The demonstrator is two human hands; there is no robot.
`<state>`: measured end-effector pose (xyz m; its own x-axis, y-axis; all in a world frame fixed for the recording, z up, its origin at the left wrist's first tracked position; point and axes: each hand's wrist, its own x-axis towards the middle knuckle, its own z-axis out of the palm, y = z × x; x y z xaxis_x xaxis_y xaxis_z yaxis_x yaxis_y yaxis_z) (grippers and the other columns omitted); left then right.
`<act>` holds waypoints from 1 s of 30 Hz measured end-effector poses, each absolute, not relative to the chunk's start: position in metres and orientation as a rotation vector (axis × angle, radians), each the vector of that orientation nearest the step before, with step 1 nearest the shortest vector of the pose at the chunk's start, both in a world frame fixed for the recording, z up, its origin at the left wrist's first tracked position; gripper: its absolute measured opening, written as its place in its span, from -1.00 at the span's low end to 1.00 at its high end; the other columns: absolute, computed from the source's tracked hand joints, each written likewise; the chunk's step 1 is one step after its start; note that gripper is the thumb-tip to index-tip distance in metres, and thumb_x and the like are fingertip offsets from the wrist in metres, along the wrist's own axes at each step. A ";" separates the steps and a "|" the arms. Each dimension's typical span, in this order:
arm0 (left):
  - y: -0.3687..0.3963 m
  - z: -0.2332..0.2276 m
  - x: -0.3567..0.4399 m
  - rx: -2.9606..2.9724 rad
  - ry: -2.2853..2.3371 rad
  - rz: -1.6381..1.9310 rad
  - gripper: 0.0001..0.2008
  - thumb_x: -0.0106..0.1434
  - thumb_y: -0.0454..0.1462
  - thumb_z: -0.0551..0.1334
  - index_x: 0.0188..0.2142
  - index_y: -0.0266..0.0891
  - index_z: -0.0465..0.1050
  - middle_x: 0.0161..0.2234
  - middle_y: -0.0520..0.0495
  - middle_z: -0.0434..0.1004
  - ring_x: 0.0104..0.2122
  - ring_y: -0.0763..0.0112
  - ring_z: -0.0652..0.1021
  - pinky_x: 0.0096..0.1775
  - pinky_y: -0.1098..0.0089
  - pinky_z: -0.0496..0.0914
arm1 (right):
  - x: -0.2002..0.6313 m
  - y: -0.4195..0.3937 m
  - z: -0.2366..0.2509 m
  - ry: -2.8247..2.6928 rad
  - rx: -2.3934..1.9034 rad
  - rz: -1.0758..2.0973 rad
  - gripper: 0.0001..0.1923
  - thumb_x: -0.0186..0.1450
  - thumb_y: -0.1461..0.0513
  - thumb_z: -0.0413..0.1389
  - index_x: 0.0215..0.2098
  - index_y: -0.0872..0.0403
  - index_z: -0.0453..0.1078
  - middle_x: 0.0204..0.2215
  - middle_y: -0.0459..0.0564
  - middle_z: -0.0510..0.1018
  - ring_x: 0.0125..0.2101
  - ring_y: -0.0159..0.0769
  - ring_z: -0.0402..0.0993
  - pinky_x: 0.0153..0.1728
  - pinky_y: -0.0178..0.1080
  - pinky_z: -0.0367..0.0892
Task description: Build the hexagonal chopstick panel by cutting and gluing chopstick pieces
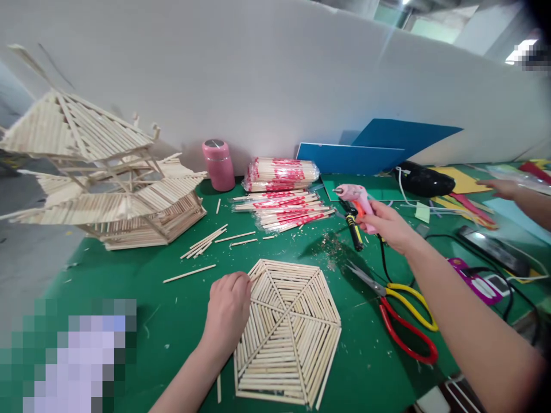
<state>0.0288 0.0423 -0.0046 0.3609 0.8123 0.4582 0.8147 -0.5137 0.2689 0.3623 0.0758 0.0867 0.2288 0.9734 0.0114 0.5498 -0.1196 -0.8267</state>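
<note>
Left hand (227, 312) pinches a stick on the hexagonal panel (287, 332) (pale, ribbed); right hand (387, 223) grips the glue gun (356, 198).

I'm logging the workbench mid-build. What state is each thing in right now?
left hand: closed, pressing on the hexagonal stick panel's edge
hexagonal stick panel: flat on the green mat
right hand: gripping the glue gun
glue gun: lifted, nozzle pointing left
scissors: lying closed
pink flask: upright, capped

left hand (227, 312): curled, palm down | right hand (385, 223): raised, fist closed
</note>
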 end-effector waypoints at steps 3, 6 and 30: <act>0.044 -0.005 0.028 -2.596 -1.558 -0.880 -0.79 0.23 -0.33 -0.05 -0.41 -0.25 0.32 -0.40 -0.10 0.48 -0.37 0.30 0.46 -0.29 0.30 0.28 | 0.376 0.085 0.096 -1.343 -1.701 0.613 -0.83 0.04 0.29 0.07 -0.35 0.09 0.30 -0.54 -0.13 0.38 -0.58 -0.43 0.31 -0.61 -0.39 0.21; 0.045 -0.004 0.028 -2.610 -1.578 -0.883 -0.79 0.22 -0.33 -0.04 -0.42 -0.24 0.33 -0.40 -0.09 0.49 -0.37 0.30 0.46 -0.29 0.29 0.27 | 0.387 0.099 0.119 -1.282 -1.589 0.471 -0.82 0.07 0.34 0.02 -0.32 0.10 0.31 -0.51 -0.12 0.37 -0.56 -0.47 0.29 -0.54 -0.38 0.21; 0.031 0.023 0.027 -2.839 -1.760 -1.315 -0.75 0.20 -0.37 -0.07 -0.25 -0.21 0.35 -0.40 -0.04 0.36 -0.40 0.45 0.43 -0.39 0.45 0.34 | 0.337 0.053 0.093 -1.243 -1.579 0.928 -0.77 0.01 0.28 0.11 -0.33 0.05 0.24 -0.66 -0.21 0.33 -0.64 -0.41 0.22 -0.66 -0.35 0.12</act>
